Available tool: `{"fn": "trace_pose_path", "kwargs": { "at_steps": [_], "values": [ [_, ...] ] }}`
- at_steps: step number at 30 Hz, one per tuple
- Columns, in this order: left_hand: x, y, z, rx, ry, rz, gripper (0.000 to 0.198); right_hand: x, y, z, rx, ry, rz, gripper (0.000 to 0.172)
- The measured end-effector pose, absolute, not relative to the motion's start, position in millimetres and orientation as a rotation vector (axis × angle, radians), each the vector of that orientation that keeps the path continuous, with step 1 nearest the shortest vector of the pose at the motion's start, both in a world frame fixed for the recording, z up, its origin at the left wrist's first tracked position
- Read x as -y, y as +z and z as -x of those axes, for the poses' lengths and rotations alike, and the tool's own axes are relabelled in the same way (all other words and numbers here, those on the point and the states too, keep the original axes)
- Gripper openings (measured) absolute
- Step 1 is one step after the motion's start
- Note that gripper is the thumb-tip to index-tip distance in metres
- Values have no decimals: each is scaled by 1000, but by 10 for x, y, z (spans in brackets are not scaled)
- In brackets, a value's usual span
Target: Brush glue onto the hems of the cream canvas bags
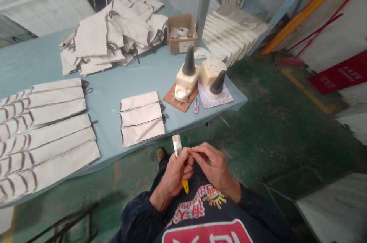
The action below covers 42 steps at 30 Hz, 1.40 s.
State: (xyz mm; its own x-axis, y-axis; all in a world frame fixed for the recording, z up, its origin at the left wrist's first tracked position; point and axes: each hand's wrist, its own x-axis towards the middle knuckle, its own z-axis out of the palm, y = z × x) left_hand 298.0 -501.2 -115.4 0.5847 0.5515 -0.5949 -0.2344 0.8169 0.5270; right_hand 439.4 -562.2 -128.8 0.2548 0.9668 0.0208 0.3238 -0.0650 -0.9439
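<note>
My left hand (pixel 174 176) is closed around a paintbrush (pixel 185 186) with a yellow handle; its pale bristles point up and its neck is wrapped in white. My right hand (pixel 213 164) is pinched, its fingertips meeting those of my left hand beside the brush. Whatever lies between those fingertips is too small to make out. Beyond the hands, near the table's front edge, lie cream fabric pieces (pixel 142 119) with dark edging and dark ties on the right side. To their right are pink thread snips (pixel 196 106).
Two cut plastic containers (pixel 186 82) with black cones stand on boards at the table's right end. Behind them is a cardboard box (pixel 182 34). A heap of fabric pieces (pixel 114 32) lies at the back, and overlapping rows (pixel 57 132) cover the left. A metal post (pixel 205 2) rises behind.
</note>
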Motion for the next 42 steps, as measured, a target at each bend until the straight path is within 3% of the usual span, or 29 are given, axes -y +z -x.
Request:
{"fn": "trace_pose_path", "kwargs": {
  "at_steps": [3,10,16,18,21,24,27,33,38,42],
  "values": [
    [5019,-1138,-2980,-796,480,-423,50,5569,-1337,-4359,1070,840,1674,24],
    [5055,-1189,-2968,-810,503,-401,48,5488,-1467,-4402,638,1188,1570,52],
    [5061,-1267,-2961,-838,492,-466,44,5680,-1625,-4573,820,1089,1798,64],
    [5062,-1300,-2961,-860,501,-530,45,5769,-1686,-4623,868,1089,1845,57],
    [5067,-1342,-2966,-892,516,-619,48,5880,-1755,-4679,962,1043,1970,27],
    [5072,-1368,-2981,-910,526,-673,48,5934,-1752,-4710,1140,952,2118,23],
    [5063,-1382,-3016,-875,553,-654,43,5908,-1676,-4698,1163,923,2107,46],
    [4995,-1406,-3074,-846,644,-544,41,5784,-1524,-4583,924,1111,1826,27],
    [4958,-1435,-3028,-804,609,-427,50,5764,-1446,-4543,968,1193,1807,32],
    [4955,-1459,-3010,-764,599,-430,52,5734,-1391,-4527,1074,1128,1819,49]
  ]
}}
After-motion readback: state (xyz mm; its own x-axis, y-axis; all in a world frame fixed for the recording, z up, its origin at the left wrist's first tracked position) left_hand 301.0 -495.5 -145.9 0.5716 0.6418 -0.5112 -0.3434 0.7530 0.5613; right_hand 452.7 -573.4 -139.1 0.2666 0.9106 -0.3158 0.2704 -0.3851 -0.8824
